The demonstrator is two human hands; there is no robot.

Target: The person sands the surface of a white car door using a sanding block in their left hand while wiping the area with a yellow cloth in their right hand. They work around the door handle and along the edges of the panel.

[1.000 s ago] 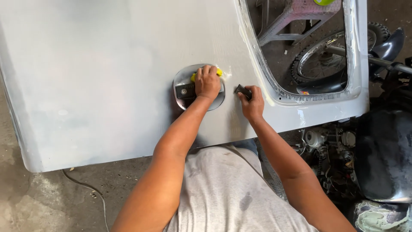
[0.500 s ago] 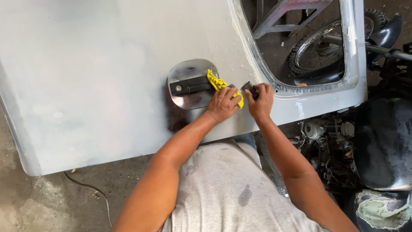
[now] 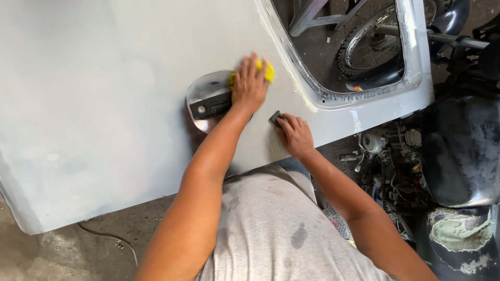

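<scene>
Left hand [image 3: 250,86] presses a yellow cloth [image 3: 267,71] onto the grey car door [image 3: 104,93] by the handle recess [image 3: 208,101], right hand [image 3: 295,135] pinching a dark sanding piece [image 3: 275,118] beside it — uneven pressure could scratch the primer.

No packages, signs, screens in view. Only possible label: small red-orange sticker [image 3: 356,88] at lower edge of window opening in grey panel [image 3: 104,93], too small to confirm.

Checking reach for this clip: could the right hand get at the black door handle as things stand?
Probably not directly: the left hand with its yellow cloth lies between the right hand and the black door handle.
</scene>
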